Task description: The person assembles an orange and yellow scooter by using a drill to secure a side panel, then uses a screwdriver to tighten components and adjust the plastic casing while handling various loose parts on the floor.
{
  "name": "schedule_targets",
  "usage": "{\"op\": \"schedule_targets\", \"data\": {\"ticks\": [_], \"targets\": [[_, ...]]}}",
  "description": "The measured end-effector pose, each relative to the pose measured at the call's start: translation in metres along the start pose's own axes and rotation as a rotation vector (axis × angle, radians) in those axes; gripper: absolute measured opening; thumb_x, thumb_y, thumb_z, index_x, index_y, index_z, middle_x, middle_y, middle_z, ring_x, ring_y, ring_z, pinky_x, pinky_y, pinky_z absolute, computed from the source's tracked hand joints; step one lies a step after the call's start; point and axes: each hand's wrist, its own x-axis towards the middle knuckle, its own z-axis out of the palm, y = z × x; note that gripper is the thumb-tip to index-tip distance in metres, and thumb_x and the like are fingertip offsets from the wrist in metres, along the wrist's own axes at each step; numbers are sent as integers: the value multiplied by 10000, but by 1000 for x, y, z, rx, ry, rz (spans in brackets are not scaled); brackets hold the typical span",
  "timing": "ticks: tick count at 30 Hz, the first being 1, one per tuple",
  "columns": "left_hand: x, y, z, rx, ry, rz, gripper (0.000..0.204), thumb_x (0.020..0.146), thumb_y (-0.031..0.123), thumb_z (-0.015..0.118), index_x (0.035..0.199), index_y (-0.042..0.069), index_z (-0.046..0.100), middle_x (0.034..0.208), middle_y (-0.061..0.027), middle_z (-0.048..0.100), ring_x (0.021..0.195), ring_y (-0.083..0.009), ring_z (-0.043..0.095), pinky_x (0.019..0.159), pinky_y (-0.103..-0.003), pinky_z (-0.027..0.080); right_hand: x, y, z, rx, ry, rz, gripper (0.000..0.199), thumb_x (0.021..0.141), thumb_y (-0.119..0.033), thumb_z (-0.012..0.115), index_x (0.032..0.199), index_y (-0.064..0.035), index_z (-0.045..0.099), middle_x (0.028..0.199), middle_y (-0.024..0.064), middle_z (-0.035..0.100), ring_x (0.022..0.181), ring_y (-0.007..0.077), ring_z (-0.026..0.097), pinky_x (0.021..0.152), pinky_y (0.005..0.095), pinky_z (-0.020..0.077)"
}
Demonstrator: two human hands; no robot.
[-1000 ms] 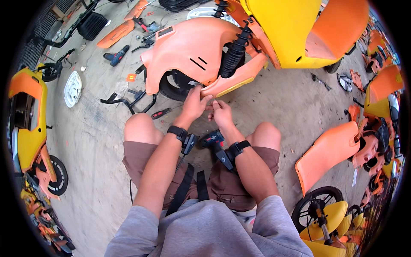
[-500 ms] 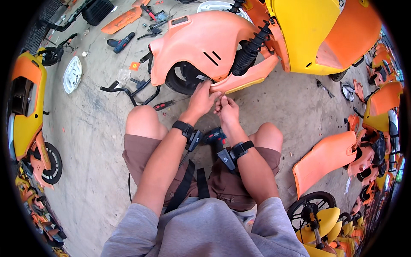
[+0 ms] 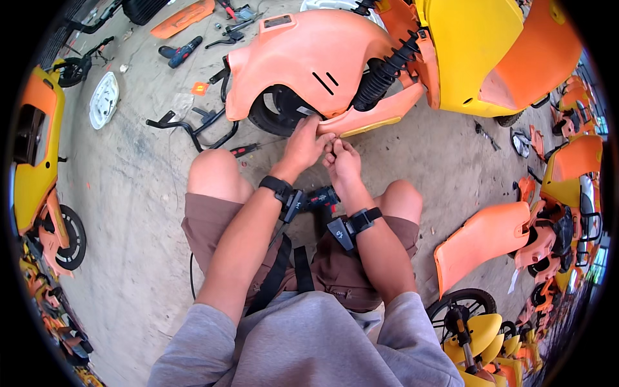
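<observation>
In front of me lies a scooter's rear end with a faded orange fender (image 3: 293,58), partly over a black wheel (image 3: 267,113). A black coil-spring shock absorber (image 3: 385,74) slants beside it. My left hand (image 3: 304,147) is closed on the near end of a long orange trim panel (image 3: 371,117), fingers at its edge. Just to the right, my right hand (image 3: 343,164) is closed in a pinch, its fingertips against the left hand's. Whatever lies between those fingertips is too small to make out. A cordless drill (image 3: 320,198) sits below my hands, between my knees.
A black tubular bracket (image 3: 193,132) and a screwdriver (image 3: 244,150) lie on the concrete floor to the left. Farther off are another drill (image 3: 182,51) and a white shell (image 3: 104,100). An orange panel (image 3: 480,242) lies right, near a spoked wheel (image 3: 465,306). Scooters line both sides.
The whole view has shifted slightly, with floor objects a little higher. Both hands stay at the panel's end, and the right fingers have turned a little in their pinch.
</observation>
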Motion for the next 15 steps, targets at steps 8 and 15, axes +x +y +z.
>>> {"op": "schedule_targets", "data": {"ticks": [8, 15], "targets": [[-20, 2, -3, -72, 251, -112, 376, 851, 162, 677, 1152, -28, 554, 1052, -203, 625, 993, -359, 607, 818, -411, 491, 3, 6, 6, -200, 73, -69, 213, 1029, -172, 450, 1068, 7, 559, 979, 121, 683, 706, 146, 624, 630, 280, 480], [-31, 5, -7, -327, -227, -165, 218, 880, 132, 626, 991, -42, 694, 854, -162, 720, 721, -226, 697, 659, -343, 523, 7, 2, -6, -254, 14, -19, 220, 998, -210, 542, 1096, -36, 633, 1115, 85, 673, 927, 140, 640, 808, 273, 495]]}}
